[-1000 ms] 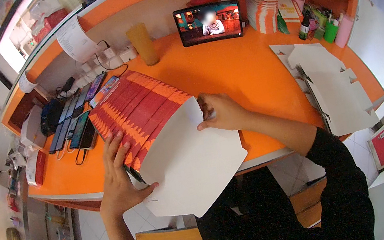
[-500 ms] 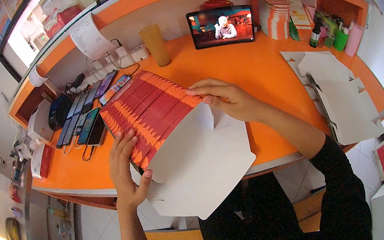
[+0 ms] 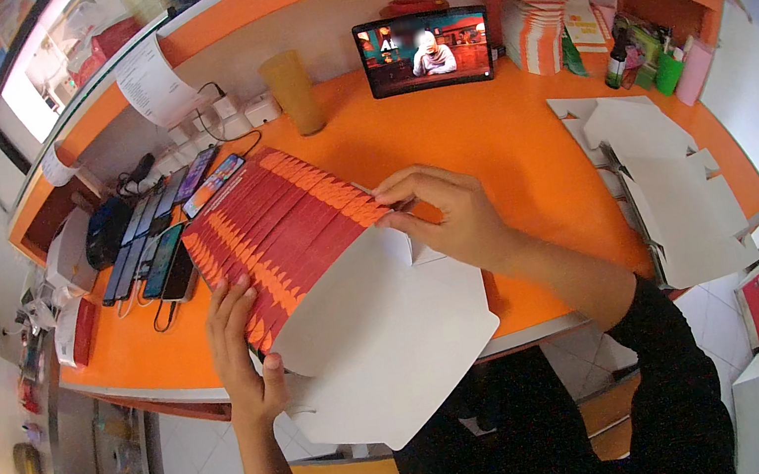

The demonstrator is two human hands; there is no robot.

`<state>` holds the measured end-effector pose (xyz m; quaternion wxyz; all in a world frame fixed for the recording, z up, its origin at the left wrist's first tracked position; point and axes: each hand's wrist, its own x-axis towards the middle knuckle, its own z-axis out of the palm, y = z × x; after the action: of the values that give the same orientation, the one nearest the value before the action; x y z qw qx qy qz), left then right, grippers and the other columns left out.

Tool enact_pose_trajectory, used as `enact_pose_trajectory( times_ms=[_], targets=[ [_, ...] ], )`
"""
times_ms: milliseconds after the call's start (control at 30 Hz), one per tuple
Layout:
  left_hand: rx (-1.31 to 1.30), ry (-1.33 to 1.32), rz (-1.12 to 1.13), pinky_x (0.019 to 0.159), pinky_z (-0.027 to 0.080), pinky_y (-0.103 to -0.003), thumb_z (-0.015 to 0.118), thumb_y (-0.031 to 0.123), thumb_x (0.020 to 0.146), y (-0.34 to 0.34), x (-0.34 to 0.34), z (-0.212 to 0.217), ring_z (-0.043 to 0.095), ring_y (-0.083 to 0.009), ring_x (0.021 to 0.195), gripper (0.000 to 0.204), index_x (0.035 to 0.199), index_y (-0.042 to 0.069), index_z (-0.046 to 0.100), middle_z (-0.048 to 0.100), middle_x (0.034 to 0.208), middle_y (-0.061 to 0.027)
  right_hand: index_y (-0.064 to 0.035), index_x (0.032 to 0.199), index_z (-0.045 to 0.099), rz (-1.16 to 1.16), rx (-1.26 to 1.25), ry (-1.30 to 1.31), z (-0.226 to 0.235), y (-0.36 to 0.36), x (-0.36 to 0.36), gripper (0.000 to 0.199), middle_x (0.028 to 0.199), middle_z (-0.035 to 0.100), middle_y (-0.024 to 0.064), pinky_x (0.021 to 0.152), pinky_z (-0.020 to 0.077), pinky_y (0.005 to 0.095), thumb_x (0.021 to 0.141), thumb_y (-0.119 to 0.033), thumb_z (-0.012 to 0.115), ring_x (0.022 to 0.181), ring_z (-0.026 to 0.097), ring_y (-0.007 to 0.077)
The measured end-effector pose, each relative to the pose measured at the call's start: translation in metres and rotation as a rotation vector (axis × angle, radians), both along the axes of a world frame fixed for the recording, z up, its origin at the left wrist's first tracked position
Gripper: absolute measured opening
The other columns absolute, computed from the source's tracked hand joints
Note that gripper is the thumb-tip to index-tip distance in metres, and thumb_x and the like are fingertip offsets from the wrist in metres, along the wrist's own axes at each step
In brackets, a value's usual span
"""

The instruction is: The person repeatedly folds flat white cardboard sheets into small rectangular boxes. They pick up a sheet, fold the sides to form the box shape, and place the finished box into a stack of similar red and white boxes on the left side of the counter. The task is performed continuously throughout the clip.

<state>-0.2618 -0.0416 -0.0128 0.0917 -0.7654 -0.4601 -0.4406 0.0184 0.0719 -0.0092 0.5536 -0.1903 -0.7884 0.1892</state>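
Note:
A partly folded cardboard box (image 3: 299,235), red with orange patterning outside and white within, lies tilted over the desk's front edge. Its white inner flap (image 3: 398,344) spreads toward me and overhangs the edge. My left hand (image 3: 244,355) holds the box's left side, fingers along the red panel and thumb by the front rim. At the right corner, my right hand (image 3: 445,211) pinches the cardboard between thumb and bent fingers. The underside of the box is hidden.
Flat white cardboard blanks (image 3: 679,197) lie stacked at the right of the orange desk (image 3: 473,136). Several phones (image 3: 145,246) with cables crowd the left. Along the back stand a yellowish cup (image 3: 293,96), a tablet (image 3: 424,51) and stacked orange-white cartons (image 3: 534,30). A green holder (image 3: 670,74) is at right.
My right hand's fingers have bent more and tightened into a pinch on the box corner. My left hand keeps its hold at the left side. The whole view has shifted slightly.

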Motion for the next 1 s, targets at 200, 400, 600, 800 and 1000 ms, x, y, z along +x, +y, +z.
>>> enact_pose_trajectory(
  times_ms=[200,400,600,800,1000],
  targets=[
    [0.034,0.017,0.044,0.108,0.028,-0.051,0.033,0.058,0.096,0.001,0.007,-0.003,0.042,-0.0411,0.128,0.068,0.127,0.000,0.050,0.052,0.132,-0.0216,0.0027,0.089,0.060,-0.172,0.169,-0.036,0.000,-0.004,-0.003,0.011,0.098,0.067,0.0150,0.076,0.0552,0.0292,0.082,0.003,0.067,0.089,0.069,0.0239],
    [0.042,0.030,0.052,0.108,0.029,-0.052,0.031,0.057,0.096,0.000,0.012,-0.003,0.042,-0.0408,0.128,0.067,0.127,0.000,0.050,0.052,0.132,-0.0221,0.0032,0.086,0.056,-0.156,0.123,-0.051,0.001,-0.005,-0.001,0.010,0.099,0.067,0.0168,0.074,0.0572,0.0291,0.083,0.004,0.066,0.087,0.069,0.0233],
    [0.047,0.012,0.057,0.108,0.029,-0.051,0.031,0.055,0.097,-0.002,0.016,-0.003,0.042,-0.0412,0.128,0.065,0.126,0.000,0.050,0.052,0.131,-0.0228,0.0028,0.086,0.052,-0.169,0.120,-0.077,-0.001,-0.007,-0.001,0.011,0.101,0.066,0.0199,0.073,0.0587,0.0294,0.085,0.005,0.063,0.088,0.070,0.0250],
    [0.061,0.012,0.061,0.108,0.030,-0.051,0.031,0.055,0.097,-0.002,0.017,-0.004,0.043,-0.0412,0.127,0.066,0.126,-0.001,0.050,0.052,0.131,-0.0229,0.0026,0.087,0.051,-0.131,0.056,-0.052,0.000,-0.007,0.000,0.011,0.098,0.066,0.0188,0.075,0.0589,0.0306,0.085,0.005,0.062,0.088,0.070,0.0243],
    [0.065,0.010,0.054,0.108,0.030,-0.051,0.031,0.056,0.097,0.000,0.017,-0.003,0.044,-0.0407,0.126,0.066,0.125,0.000,0.051,0.053,0.130,-0.0226,0.0026,0.097,0.054,-0.046,-0.012,-0.026,0.005,-0.006,0.003,0.011,0.092,0.065,0.0214,0.070,0.0550,0.0378,0.087,0.000,0.059,0.083,0.067,0.0367]
  ],
)
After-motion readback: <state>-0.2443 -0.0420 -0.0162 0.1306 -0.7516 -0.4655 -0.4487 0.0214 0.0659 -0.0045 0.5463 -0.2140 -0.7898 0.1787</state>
